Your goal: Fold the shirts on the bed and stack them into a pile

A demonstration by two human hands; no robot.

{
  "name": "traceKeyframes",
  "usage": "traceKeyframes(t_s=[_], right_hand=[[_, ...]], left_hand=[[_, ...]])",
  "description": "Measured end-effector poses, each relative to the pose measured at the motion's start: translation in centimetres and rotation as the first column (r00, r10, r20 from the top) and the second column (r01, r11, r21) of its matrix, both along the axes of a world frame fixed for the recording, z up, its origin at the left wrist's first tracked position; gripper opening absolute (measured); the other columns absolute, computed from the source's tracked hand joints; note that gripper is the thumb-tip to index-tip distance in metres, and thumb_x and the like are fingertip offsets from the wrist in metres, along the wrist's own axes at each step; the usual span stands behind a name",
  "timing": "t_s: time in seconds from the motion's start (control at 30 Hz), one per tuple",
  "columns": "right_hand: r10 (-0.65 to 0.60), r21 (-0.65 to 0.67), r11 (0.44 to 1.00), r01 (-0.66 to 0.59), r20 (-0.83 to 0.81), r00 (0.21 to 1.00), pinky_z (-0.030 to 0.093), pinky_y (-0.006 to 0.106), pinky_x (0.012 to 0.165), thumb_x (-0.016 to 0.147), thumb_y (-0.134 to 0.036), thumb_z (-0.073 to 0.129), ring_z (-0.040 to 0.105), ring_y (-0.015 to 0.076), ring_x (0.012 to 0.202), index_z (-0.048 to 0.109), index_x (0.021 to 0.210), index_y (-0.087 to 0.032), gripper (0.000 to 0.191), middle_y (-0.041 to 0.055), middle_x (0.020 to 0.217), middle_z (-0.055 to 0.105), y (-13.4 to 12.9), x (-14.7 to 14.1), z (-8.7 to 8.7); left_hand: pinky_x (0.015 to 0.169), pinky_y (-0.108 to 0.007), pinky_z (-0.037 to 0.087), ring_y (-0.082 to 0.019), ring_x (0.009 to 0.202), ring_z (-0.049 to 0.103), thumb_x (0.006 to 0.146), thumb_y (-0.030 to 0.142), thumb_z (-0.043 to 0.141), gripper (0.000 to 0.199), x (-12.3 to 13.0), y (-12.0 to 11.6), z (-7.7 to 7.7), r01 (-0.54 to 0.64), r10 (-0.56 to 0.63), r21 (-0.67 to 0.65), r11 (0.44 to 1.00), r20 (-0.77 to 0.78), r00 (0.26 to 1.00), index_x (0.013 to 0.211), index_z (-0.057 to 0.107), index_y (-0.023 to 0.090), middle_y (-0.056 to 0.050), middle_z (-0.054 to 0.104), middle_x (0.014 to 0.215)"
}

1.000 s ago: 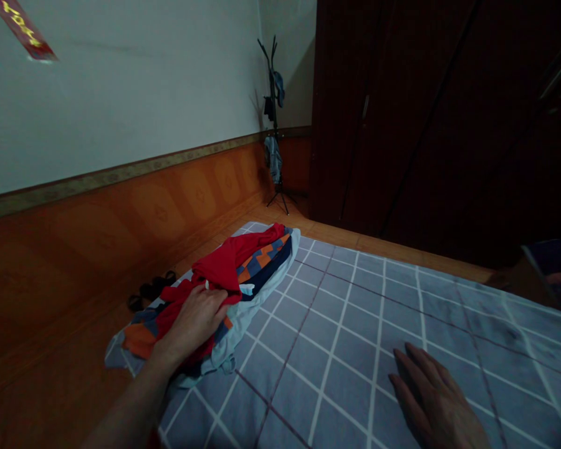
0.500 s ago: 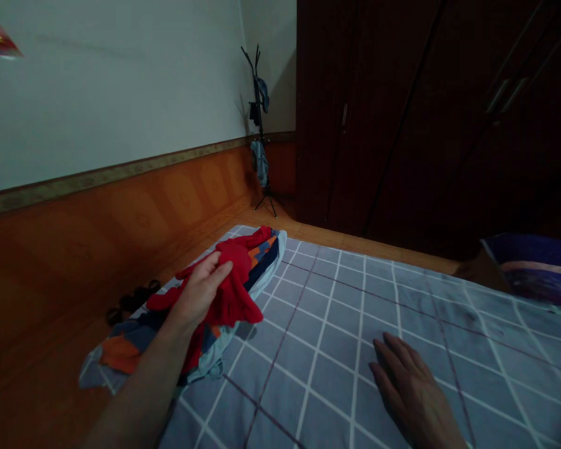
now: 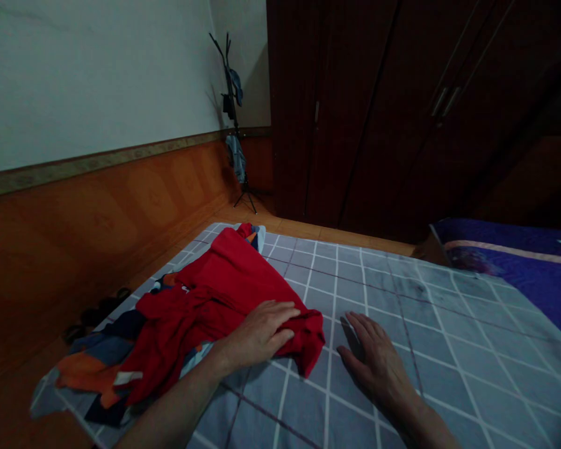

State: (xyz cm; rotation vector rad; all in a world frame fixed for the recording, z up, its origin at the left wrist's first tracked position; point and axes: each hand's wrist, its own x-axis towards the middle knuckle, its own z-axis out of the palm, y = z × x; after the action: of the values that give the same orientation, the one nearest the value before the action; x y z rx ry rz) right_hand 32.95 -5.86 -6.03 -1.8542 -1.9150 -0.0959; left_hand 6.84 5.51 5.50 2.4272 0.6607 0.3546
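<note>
A red long garment (image 3: 234, 262), perhaps a shirt or sweater, lies spread over a pile of clothes at the bed's left side, its near end bunched on the checked sheet. My left hand (image 3: 266, 330) is on that bunched end, fingers and thumb closed on the cloth; the fingertips partly cover the fold. Just right of the garment, my right hand (image 3: 376, 358) is open over the grey checked bedsheet (image 3: 346, 268), fingers stretched, holding nothing. Under the red cloth show orange and navy clothes (image 3: 93, 362) and a pale blue fabric edge.
A black coat stand (image 3: 234, 118) with hanging items stands in the far corner. Dark wardrobe doors (image 3: 336, 125) run along the far wall. A purple-covered surface (image 3: 505, 249) is at the right. Dark objects (image 3: 98, 312) lie beside the bed's left edge.
My left hand has moved right and nearer, drawing the red garment out across the pile onto the sheet. The view has turned right; my right hand stays open, now closer to the left hand.
</note>
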Motion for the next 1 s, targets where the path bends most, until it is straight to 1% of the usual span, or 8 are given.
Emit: traceKeyframes(t_s=[0.23,0.37,0.47,0.6,0.7,0.83,0.9,1.0], right_hand=[[0.000,-0.103,0.994,-0.022,-0.207,0.978,0.034,0.050,0.103,0.076,-0.045,0.062,0.041,0.0331,0.123,0.056,0.125,-0.015,0.057,0.0147,0.132,0.050,-0.3,-1.1,1.1],[0.021,-0.153,0.978,-0.142,-0.606,0.795,0.040,0.045,0.098,0.077,-0.048,0.059,0.050,0.0294,0.117,0.045,0.135,-0.015,0.068,0.0154,0.129,0.053,-0.2,-4.2,1.9],[-0.022,-0.173,0.971,-0.163,-0.749,0.662,0.042,0.043,0.097,0.074,-0.044,0.062,0.052,0.0282,0.116,0.035,0.141,-0.015,0.078,0.0141,0.129,0.053,1.1,-7.5,2.8],[-0.100,-0.212,0.972,-0.101,-0.764,0.637,0.047,0.041,0.086,0.063,-0.036,0.060,0.062,0.0290,0.095,0.067,0.105,-0.014,0.047,0.0111,0.100,0.068,3.5,-10.8,5.0],[-0.211,-0.287,0.949,-0.128,-0.884,0.418,0.050,0.031,0.057,0.060,-0.034,0.058,0.062,0.0210,0.058,0.069,0.074,-0.016,0.026,0.0052,0.065,0.067,3.1,-10.8,7.7],[-0.286,-0.286,0.958,0.018,-0.955,0.077,0.044,0.024,0.047,0.061,-0.039,0.070,0.059,0.0164,0.049,0.066,0.076,-0.017,0.026,0.0033,0.062,0.066,-0.9,-8.3,10.6],[-0.298,-0.292,0.953,0.077,-0.950,0.091,0.046,0.025,0.048,0.063,-0.042,0.070,0.060,0.0179,0.052,0.066,0.076,-0.018,0.027,0.0042,0.065,0.067,-2.7,-7.0,10.4],[-0.319,-0.338,0.940,0.037,-0.839,0.440,0.049,0.029,0.053,0.068,-0.041,0.062,0.063,0.0219,0.060,0.069,0.079,-0.019,0.025,0.0052,0.070,0.068,-3.6,-6.1,8.2]], left_hand=[[0.106,-0.048,0.035,-0.027,0.124,0.046,0.086,0.028,0.051,0.040,-10.1,3.7,-4.2,-0.303,0.382,0.410,0.860,-0.126,0.915,0.124,0.057,0.015,-0.013,0.056,0.130],[0.107,-0.048,0.034,-0.028,0.126,0.044,0.087,0.034,0.051,0.044,-15.4,4.9,-4.7,-0.355,0.459,0.502,0.789,-0.097,0.883,0.126,0.055,0.014,-0.013,0.054,0.132],[0.107,-0.049,0.033,-0.029,0.128,0.042,0.087,0.034,0.049,0.045,-16.5,4.9,-4.4,-0.411,0.503,0.537,0.737,-0.030,0.864,0.127,0.053,0.014,-0.014,0.051,0.134],[0.107,-0.049,0.032,-0.029,0.132,0.036,0.087,0.033,0.048,0.049,-15.8,5.0,-4.1,-0.441,0.529,0.539,0.718,-0.010,0.849,0.133,0.046,0.015,-0.014,0.043,0.141],[0.108,-0.050,0.028,-0.030,0.132,0.035,0.087,0.037,0.048,0.054,-16.3,5.4,-4.3,-0.464,0.563,0.561,0.686,-0.005,0.826,0.136,0.041,0.013,-0.015,0.041,0.142],[0.108,-0.050,0.028,-0.030,0.129,0.038,0.088,0.044,0.044,0.057,-18.5,6.1,-4.8,-0.510,0.615,0.555,0.657,-0.004,0.788,0.135,0.039,0.011,-0.017,0.044,0.139],[0.105,-0.050,0.031,-0.031,0.124,0.044,0.088,0.045,0.043,0.055,-19.3,6.4,-5.1,-0.563,0.658,0.527,0.637,0.009,0.753,0.131,0.043,0.011,-0.018,0.049,0.133],[0.100,-0.045,0.039,-0.029,0.115,0.053,0.087,0.044,0.043,0.051,-19.6,6.8,-5.4,-0.631,0.699,0.444,0.636,0.013,0.715,0.126,0.048,0.011,-0.017,0.057,0.124]])
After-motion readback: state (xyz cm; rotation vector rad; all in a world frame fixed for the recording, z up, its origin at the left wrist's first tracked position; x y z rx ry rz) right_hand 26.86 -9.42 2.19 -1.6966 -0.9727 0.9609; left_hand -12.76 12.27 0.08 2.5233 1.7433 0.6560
